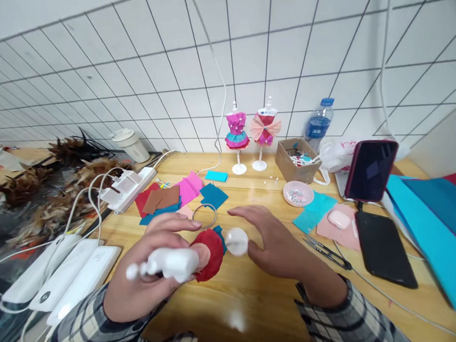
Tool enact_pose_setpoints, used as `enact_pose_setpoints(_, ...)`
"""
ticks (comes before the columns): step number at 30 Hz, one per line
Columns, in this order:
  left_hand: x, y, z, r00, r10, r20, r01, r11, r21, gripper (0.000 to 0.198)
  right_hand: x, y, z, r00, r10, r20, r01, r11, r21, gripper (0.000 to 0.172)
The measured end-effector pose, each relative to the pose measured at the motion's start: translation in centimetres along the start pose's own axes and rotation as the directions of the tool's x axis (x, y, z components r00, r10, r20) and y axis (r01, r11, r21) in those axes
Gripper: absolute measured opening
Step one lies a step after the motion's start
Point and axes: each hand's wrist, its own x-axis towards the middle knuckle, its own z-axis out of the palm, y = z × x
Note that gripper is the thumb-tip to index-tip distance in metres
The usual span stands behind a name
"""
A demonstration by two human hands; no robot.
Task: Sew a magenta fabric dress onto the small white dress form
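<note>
My left hand (146,269) is closed around a small white dress form (170,262), tilted with its neck knob toward the left. Layered round pieces of red cloth (215,256) and pink cloth sit at its lower end. Just beyond them is a pale round disc (237,242) that looks like the stand's base; the join is hidden. Beside that disc my right hand (273,239) hovers with fingers spread, the thumb close to its edge. Dark teal cloth (220,235) shows behind the red layers. A metal ring (204,216) lies on the table just beyond.
Two dressed miniature forms (237,132) stand by the tiled wall. A cardboard box (297,163), a pink bowl of beads (298,194), thread snips (327,252) and a phone (371,170) are on the right. Cloth squares (163,200), a power strip (127,190) and cables are left.
</note>
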Motion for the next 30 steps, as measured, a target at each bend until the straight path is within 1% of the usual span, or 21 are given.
enact_pose_setpoints(1,0.4,-0.1,0.0,0.996,-0.081,-0.047,0.077,0.993,-0.089,0.028,-0.1,0.1,0.4,0.999,-0.019,0.046,0.019,1.0,0.0,0.064)
enact_pose_setpoints(2,0.8,-0.3,0.0,0.981,-0.172,-0.087,0.154,0.971,-0.181,0.034,-0.1,0.1,0.9,0.996,-0.019,0.089,0.018,1.0,0.01,0.064)
enact_pose_setpoints(3,1.4,-0.6,0.0,0.958,-0.267,-0.109,0.23,0.936,-0.268,0.039,-0.1,0.1,1.5,0.992,-0.009,0.127,0.005,1.0,0.029,0.061)
enact_pose_setpoints(5,2.7,-1.3,0.0,0.894,-0.43,-0.126,0.35,0.845,-0.403,0.046,0.0,0.0,2.6,0.974,0.034,0.225,-0.057,0.994,0.098,0.042)
enact_pose_setpoints(6,3.5,-1.7,-0.1,0.871,-0.476,-0.119,0.382,0.809,-0.446,0.047,0.1,0.0,3.2,0.96,0.063,0.272,-0.108,0.982,0.154,0.032)
enact_pose_setpoints(7,4.1,-2.1,-0.2,0.861,-0.497,-0.109,0.395,0.788,-0.473,0.048,0.2,-0.1,3.6,0.944,0.094,0.315,-0.169,0.961,0.219,0.027)
enact_pose_setpoints(8,4.8,-2.4,-0.3,0.859,-0.504,-0.095,0.4,0.775,-0.49,0.047,0.2,-0.1,4.0,0.928,0.127,0.349,-0.236,0.927,0.29,0.026)
enact_pose_setpoints(9,5.3,-2.7,-0.4,0.864,-0.499,-0.074,0.398,0.765,-0.506,0.047,0.2,0.0,4.3,0.912,0.153,0.381,-0.301,0.88,0.368,0.027)
enact_pose_setpoints(11,6.0,-3.0,-0.5,0.879,-0.478,0.004,0.398,0.727,-0.56,0.047,0.2,0.2,4.8,0.882,0.164,0.442,-0.405,0.744,0.532,0.03)
enact_pose_setpoints(12,6.1,-3.1,-0.5,0.884,-0.465,0.055,0.402,0.694,-0.598,0.048,0.1,0.4,4.9,0.868,0.139,0.476,-0.44,0.657,0.612,0.032)
enact_pose_setpoints(14,6.1,-3.3,-0.3,0.884,-0.447,0.136,0.412,0.607,-0.679,0.046,-0.1,0.8,5.1,0.845,0.04,0.534,-0.491,0.453,0.744,0.038)
enact_pose_setpoints(16,5.9,-3.6,0.2,0.877,-0.449,0.171,0.412,0.519,-0.749,0.04,-0.4,1.1,5.2,0.827,-0.068,0.558,-0.522,0.276,0.807,0.04)
enact_pose_setpoints(17,5.7,-3.8,0.4,0.871,-0.457,0.178,0.41,0.478,-0.777,0.039,-0.4,1.1,5.2,0.816,-0.107,0.568,-0.539,0.215,0.814,0.041)
enact_pose_setpoints(19,5.4,-4.1,0.8,0.862,-0.466,0.202,0.411,0.406,-0.816,0.043,-0.6,1.3,5.0,0.795,-0.158,0.585,-0.567,0.148,0.81,0.041)
enact_pose_setpoints(21,5.3,-4.3,1.1,0.856,-0.466,0.224,0.417,0.364,-0.833,0.046,-0.6,1.4,4.7,0.773,-0.203,0.601,-0.591,0.113,0.799,0.042)
enact_pose_setpoints(24,5.2,-4.2,1.3,0.851,-0.484,0.207,0.408,0.358,-0.84,0.042,-0.6,1.6,4.4,0.748,-0.245,0.617,-0.613,0.103,0.784,0.044)
enact_pose_setpoints(28,5.3,-4.1,1.5,0.845,-0.495,0.201,0.407,0.352,-0.843,0.043,-0.5,2.0,4.0,0.741,-0.229,0.631,-0.612,0.157,0.775,0.048)
enact_pose_setpoints(30,5.4,-4.1,1.6,0.842,-0.502,0.198,0.412,0.361,-0.837,0.038,-0.4,2.1,3.7,0.727,-0.206,0.655,-0.619,0.217,0.755,0.049)
